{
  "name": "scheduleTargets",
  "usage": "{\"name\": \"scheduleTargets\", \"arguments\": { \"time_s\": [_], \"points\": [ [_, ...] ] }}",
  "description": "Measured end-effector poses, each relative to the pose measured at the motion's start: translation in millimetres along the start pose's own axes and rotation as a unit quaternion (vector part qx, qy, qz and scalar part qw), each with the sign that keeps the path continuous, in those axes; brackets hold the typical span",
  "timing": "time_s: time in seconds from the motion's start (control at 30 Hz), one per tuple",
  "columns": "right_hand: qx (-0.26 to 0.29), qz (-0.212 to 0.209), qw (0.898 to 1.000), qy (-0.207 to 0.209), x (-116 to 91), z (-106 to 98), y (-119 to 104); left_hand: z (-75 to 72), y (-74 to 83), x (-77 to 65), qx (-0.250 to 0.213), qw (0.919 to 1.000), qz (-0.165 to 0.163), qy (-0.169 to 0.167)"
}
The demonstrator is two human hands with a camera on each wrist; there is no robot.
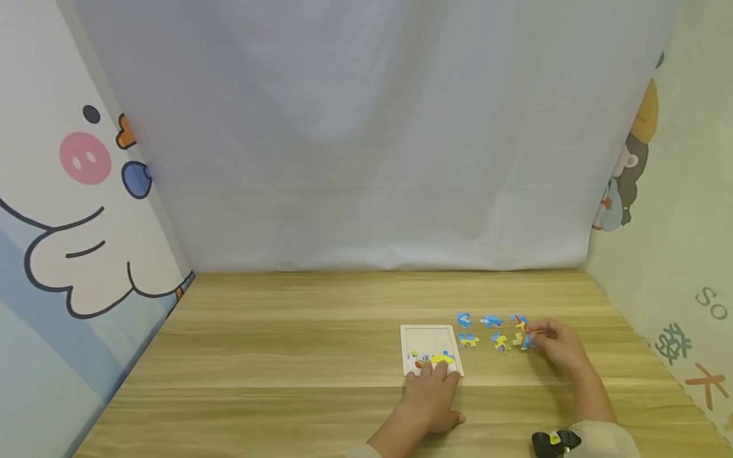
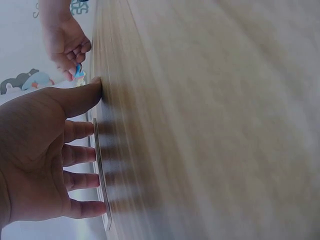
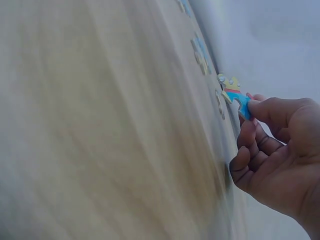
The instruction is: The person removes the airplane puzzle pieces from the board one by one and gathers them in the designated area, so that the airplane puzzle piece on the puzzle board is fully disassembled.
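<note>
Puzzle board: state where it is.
In the head view, the puzzle board lies right of centre, left of the loose puzzle pieces, with the left hand touching its near edge.

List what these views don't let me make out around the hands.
Puzzle tray, near edge: head view, partly covered by the left hand.
Held puzzle piece, one end: right wrist view, hidden by the right hand.
Loose pieces, printed details: head view, too small.
Black device, lower part: head view, cut off by the bottom edge.
Tabletop, grain: right wrist view, blurred.
</note>
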State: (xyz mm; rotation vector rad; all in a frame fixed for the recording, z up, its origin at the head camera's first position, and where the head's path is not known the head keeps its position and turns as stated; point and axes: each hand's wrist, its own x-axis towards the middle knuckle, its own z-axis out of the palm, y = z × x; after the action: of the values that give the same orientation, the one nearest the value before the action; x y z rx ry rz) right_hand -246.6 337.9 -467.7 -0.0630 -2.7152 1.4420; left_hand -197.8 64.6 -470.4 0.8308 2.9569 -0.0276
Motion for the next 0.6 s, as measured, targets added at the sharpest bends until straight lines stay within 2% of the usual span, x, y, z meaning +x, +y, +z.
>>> {"name": "scheduleTargets", "arguments": {
  "time_s": [0.6],
  "points": [
    [-0.042,0.056,0.997,0.019,8.4,-3.1,9.6,-2.2,-0.1,-1.2,0.0,0.9999,0.004,0.009]
  ]
}}
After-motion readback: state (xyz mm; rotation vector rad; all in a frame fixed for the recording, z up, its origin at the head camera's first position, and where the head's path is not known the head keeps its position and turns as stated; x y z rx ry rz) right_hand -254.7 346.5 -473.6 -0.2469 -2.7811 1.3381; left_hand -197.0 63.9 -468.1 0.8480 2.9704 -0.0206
